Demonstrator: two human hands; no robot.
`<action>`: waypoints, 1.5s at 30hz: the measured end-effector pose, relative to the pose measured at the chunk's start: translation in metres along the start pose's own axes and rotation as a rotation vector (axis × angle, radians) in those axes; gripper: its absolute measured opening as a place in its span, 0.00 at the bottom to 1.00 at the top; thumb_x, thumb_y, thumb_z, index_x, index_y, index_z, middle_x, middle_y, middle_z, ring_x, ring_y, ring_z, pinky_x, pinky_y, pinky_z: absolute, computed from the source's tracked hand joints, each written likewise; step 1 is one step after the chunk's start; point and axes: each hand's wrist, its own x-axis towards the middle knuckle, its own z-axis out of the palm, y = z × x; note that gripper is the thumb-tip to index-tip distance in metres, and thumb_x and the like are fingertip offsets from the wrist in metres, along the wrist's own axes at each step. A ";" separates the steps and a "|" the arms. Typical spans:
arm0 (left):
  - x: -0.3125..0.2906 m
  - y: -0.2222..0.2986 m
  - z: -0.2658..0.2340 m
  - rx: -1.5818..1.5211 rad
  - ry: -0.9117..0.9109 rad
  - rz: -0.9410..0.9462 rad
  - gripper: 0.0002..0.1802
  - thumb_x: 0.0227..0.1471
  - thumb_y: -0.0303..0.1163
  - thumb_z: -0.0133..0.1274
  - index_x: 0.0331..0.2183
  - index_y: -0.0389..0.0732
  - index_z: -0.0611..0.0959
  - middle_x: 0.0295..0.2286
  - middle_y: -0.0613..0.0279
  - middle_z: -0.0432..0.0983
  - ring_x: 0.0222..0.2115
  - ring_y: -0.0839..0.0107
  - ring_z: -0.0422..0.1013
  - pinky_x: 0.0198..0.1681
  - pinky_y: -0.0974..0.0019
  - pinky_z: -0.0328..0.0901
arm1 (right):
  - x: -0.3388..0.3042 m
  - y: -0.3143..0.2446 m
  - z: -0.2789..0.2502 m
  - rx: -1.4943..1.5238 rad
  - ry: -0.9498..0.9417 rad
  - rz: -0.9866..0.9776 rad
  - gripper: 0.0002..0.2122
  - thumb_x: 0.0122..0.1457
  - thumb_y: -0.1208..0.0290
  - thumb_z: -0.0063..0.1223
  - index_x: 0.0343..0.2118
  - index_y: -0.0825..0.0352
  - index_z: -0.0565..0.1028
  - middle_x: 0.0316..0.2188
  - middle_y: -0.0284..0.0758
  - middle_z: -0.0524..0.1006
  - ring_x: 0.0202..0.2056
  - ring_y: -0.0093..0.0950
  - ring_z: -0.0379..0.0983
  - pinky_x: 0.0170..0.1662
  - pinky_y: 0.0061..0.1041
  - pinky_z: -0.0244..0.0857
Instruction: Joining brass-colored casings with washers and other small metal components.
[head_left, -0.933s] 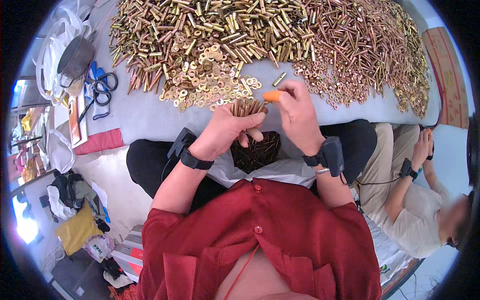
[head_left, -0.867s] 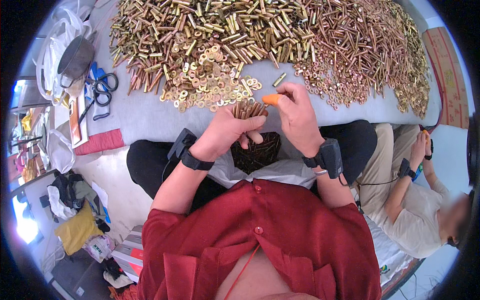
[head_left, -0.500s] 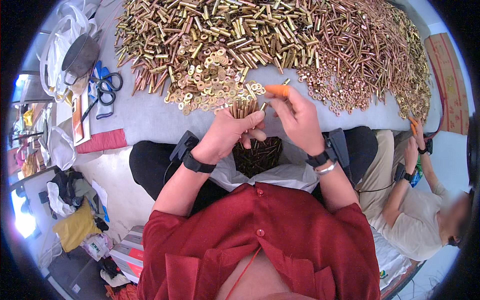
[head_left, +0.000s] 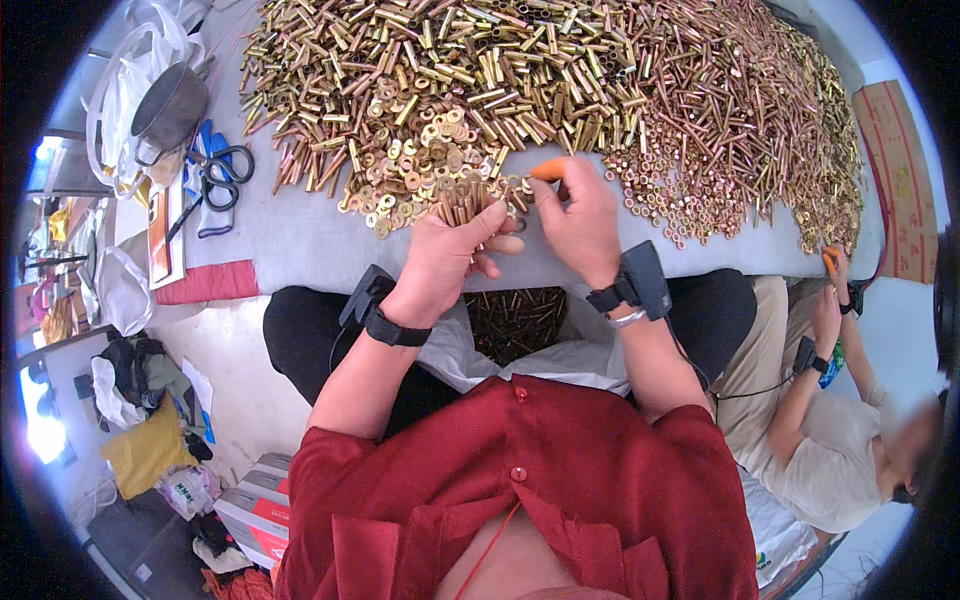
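A bundle of thin brass-coloured metal rods [head_left: 463,203] stands upright in my left hand [head_left: 447,252], with the fingers closed round its lower part. Just right of it, my right hand [head_left: 583,225] holds its thumb and index finger close together beside the washers. An orange finger cover [head_left: 549,169] sits on that index finger. Anything between those fingertips is too small to make out. Flat brass-coloured washers [head_left: 415,172] lie in a heap beyond my left hand. A large pile of metal tubes [head_left: 470,65] spreads behind them.
Small nuts [head_left: 665,205] lie at the right of the pile. Black-handled scissors [head_left: 222,178] and a metal pan [head_left: 170,105] are at the left. Between my legs sits a white-lined container of dark rods [head_left: 515,325]. Another person [head_left: 830,450] works at the right.
My right hand has drawn slightly left and its fingers have folded closer together. My left hand still holds the bundle, shifted slightly left. A short tube near my right fingers no longer shows.
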 end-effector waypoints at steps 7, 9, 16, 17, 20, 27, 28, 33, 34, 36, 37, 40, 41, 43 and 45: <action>-0.002 -0.003 0.008 0.141 -0.043 -0.014 0.11 0.53 0.31 0.54 0.38 0.35 0.77 0.28 0.57 0.77 0.23 0.71 0.77 0.14 0.77 0.67 | -0.026 -0.007 -0.003 0.542 -0.039 0.286 0.04 0.55 0.76 0.54 0.31 0.70 0.74 0.24 0.33 0.78 0.25 0.16 0.71 0.28 0.20 0.66; -0.003 -0.004 0.007 0.153 -0.068 -0.013 0.11 0.54 0.31 0.54 0.37 0.35 0.77 0.28 0.58 0.77 0.23 0.71 0.77 0.14 0.77 0.67 | -0.031 -0.009 -0.006 0.462 -0.039 0.230 0.04 0.54 0.76 0.54 0.32 0.69 0.74 0.23 0.33 0.78 0.25 0.18 0.73 0.29 0.20 0.66; -0.001 -0.007 0.010 0.042 -0.119 -0.063 0.08 0.55 0.31 0.52 0.35 0.36 0.77 0.26 0.60 0.78 0.21 0.74 0.75 0.17 0.76 0.69 | -0.056 -0.012 -0.010 0.056 0.076 -0.184 0.11 0.50 0.79 0.53 0.38 0.67 0.74 0.36 0.41 0.76 0.34 0.40 0.74 0.36 0.32 0.69; -0.001 -0.008 0.011 0.043 -0.125 -0.063 0.08 0.55 0.31 0.52 0.35 0.36 0.77 0.26 0.60 0.78 0.21 0.74 0.75 0.17 0.76 0.69 | -0.057 -0.013 -0.011 0.061 0.084 -0.211 0.10 0.50 0.78 0.54 0.37 0.67 0.74 0.35 0.41 0.76 0.34 0.40 0.73 0.37 0.33 0.69; -0.002 -0.012 0.016 0.159 -0.058 0.043 0.08 0.55 0.30 0.52 0.35 0.35 0.77 0.28 0.57 0.78 0.22 0.74 0.76 0.17 0.76 0.70 | -0.042 0.007 -0.035 -0.157 0.186 -0.080 0.07 0.50 0.76 0.55 0.33 0.67 0.74 0.31 0.40 0.74 0.34 0.40 0.71 0.37 0.35 0.66; -0.001 -0.013 0.019 0.177 0.010 0.071 0.09 0.54 0.29 0.53 0.36 0.34 0.77 0.28 0.55 0.78 0.22 0.72 0.76 0.17 0.75 0.69 | -0.006 0.048 -0.041 -0.640 0.141 -0.114 0.05 0.47 0.74 0.56 0.27 0.65 0.72 0.25 0.38 0.70 0.31 0.36 0.67 0.34 0.33 0.64; -0.003 -0.014 0.018 0.187 0.018 0.071 0.10 0.53 0.29 0.53 0.36 0.34 0.77 0.29 0.56 0.78 0.22 0.72 0.76 0.17 0.75 0.69 | -0.004 0.050 -0.038 -0.714 0.102 -0.097 0.05 0.48 0.73 0.56 0.28 0.65 0.72 0.25 0.38 0.70 0.31 0.36 0.67 0.35 0.34 0.63; 0.000 -0.015 0.023 0.192 0.023 0.071 0.10 0.53 0.29 0.54 0.36 0.34 0.77 0.28 0.56 0.78 0.22 0.72 0.76 0.17 0.74 0.69 | 0.000 0.044 -0.033 -0.841 -0.006 -0.037 0.06 0.48 0.75 0.54 0.30 0.66 0.72 0.27 0.38 0.70 0.32 0.36 0.67 0.37 0.34 0.63; 0.000 -0.015 0.024 0.189 0.025 0.070 0.10 0.53 0.29 0.53 0.36 0.34 0.77 0.28 0.57 0.78 0.22 0.72 0.76 0.17 0.74 0.69 | 0.000 0.044 -0.035 -0.722 0.053 -0.077 0.07 0.47 0.76 0.53 0.31 0.66 0.71 0.27 0.39 0.70 0.32 0.36 0.67 0.36 0.35 0.63; 0.000 -0.015 0.022 0.183 0.033 0.066 0.10 0.53 0.29 0.53 0.36 0.34 0.77 0.28 0.57 0.78 0.22 0.72 0.76 0.17 0.74 0.69 | -0.001 0.038 -0.036 -0.515 0.155 -0.144 0.09 0.49 0.78 0.51 0.35 0.68 0.72 0.27 0.39 0.71 0.31 0.35 0.68 0.35 0.32 0.64; 0.001 -0.016 0.021 0.204 0.028 0.069 0.10 0.53 0.28 0.53 0.36 0.34 0.76 0.28 0.57 0.77 0.22 0.72 0.76 0.17 0.74 0.70 | -0.006 0.031 -0.036 -0.512 0.148 -0.145 0.09 0.49 0.78 0.51 0.35 0.68 0.72 0.27 0.39 0.71 0.31 0.35 0.68 0.35 0.32 0.64; 0.001 -0.017 0.021 0.230 0.017 0.065 0.10 0.52 0.28 0.54 0.37 0.33 0.76 0.28 0.58 0.77 0.22 0.73 0.76 0.16 0.75 0.69 | -0.022 0.000 -0.041 0.228 -0.104 0.203 0.08 0.54 0.76 0.52 0.38 0.68 0.75 0.29 0.39 0.72 0.30 0.34 0.70 0.33 0.25 0.64; 0.001 -0.018 0.021 0.236 0.016 0.059 0.10 0.52 0.28 0.54 0.37 0.33 0.76 0.28 0.58 0.77 0.22 0.73 0.76 0.16 0.75 0.69 | -0.027 -0.002 -0.035 0.229 -0.106 0.206 0.08 0.54 0.76 0.52 0.38 0.68 0.75 0.29 0.39 0.72 0.30 0.34 0.70 0.33 0.25 0.64; 0.000 -0.020 0.021 0.224 0.015 0.068 0.10 0.52 0.28 0.55 0.36 0.34 0.76 0.27 0.59 0.77 0.22 0.74 0.76 0.16 0.76 0.68 | -0.034 -0.003 -0.023 0.277 -0.068 0.049 0.07 0.55 0.78 0.50 0.37 0.68 0.75 0.30 0.40 0.72 0.31 0.35 0.71 0.34 0.26 0.65; -0.001 -0.022 0.022 0.211 0.011 0.078 0.10 0.51 0.28 0.55 0.35 0.34 0.76 0.27 0.60 0.77 0.21 0.75 0.76 0.15 0.76 0.67 | -0.037 -0.005 -0.022 0.260 -0.064 0.061 0.07 0.57 0.80 0.48 0.38 0.70 0.75 0.31 0.36 0.72 0.31 0.25 0.69 0.35 0.21 0.63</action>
